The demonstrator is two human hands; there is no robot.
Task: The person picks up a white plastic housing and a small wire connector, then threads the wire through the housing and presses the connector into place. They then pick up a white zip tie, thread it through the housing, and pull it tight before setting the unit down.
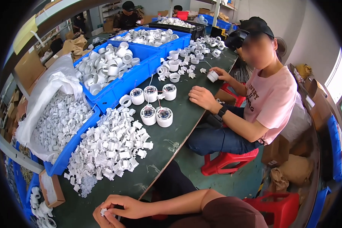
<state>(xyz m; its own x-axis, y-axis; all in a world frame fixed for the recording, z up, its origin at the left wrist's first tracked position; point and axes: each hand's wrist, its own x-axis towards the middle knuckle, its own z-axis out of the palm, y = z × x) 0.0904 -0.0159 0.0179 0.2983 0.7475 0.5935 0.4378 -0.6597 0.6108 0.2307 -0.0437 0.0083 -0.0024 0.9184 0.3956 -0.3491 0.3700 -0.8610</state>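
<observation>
By the near end of the table (180, 131), I see the right hand (126, 207) pinching a small white piece (103, 212) at its fingertips. The left hand (98, 217) meets it there, partly hidden; I can't tell how its fingers close. A part that small could slip to the floor, I judge, if the pinch loosens. A careless reach farther in might also scatter the loose white pile (110, 144).

A workshop; blue bins (140, 78) heaped with white parts (110, 65).
</observation>
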